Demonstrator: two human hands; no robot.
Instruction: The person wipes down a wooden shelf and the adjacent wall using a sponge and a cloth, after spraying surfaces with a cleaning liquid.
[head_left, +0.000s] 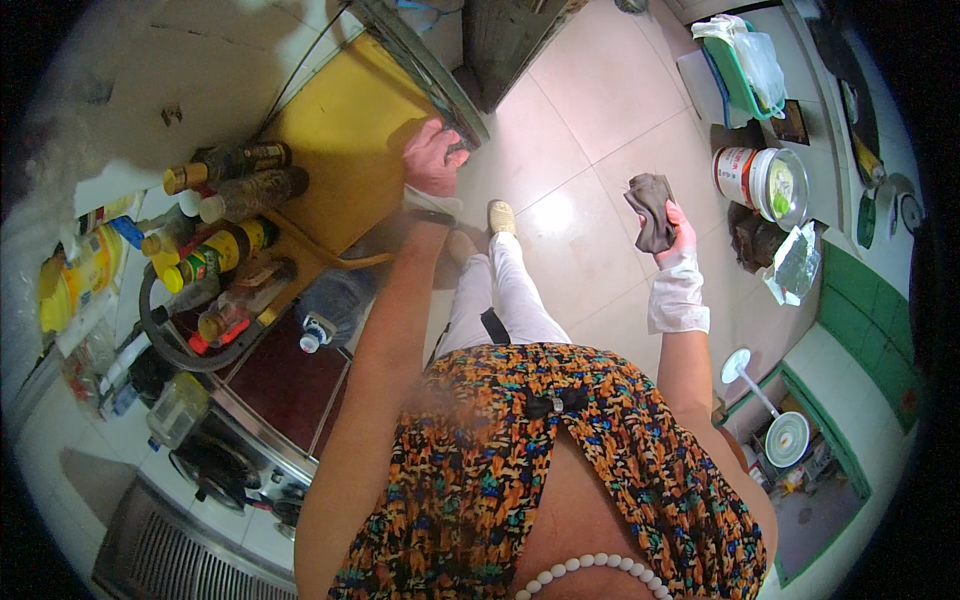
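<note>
My right hand (679, 229), in a pink rubber glove with a whitish cuff, grips a crumpled dark grey-brown cloth (651, 211) above the tiled floor. My left hand (433, 154), gloved the same way, is raised with bent fingers beside the dark edge of a frame (439, 75). Behind that hand stands a yellow panel (345, 112). Whether the left fingers touch the frame or hold anything is hard to see.
Several bottles (225, 251) and a large clear plastic jug (334, 300) crowd the left side. Beyond them are a wok (214, 469) and a range hood (180, 555). At right stand a green basket (739, 71), a white bucket (739, 176) and a green-framed opening (862, 480).
</note>
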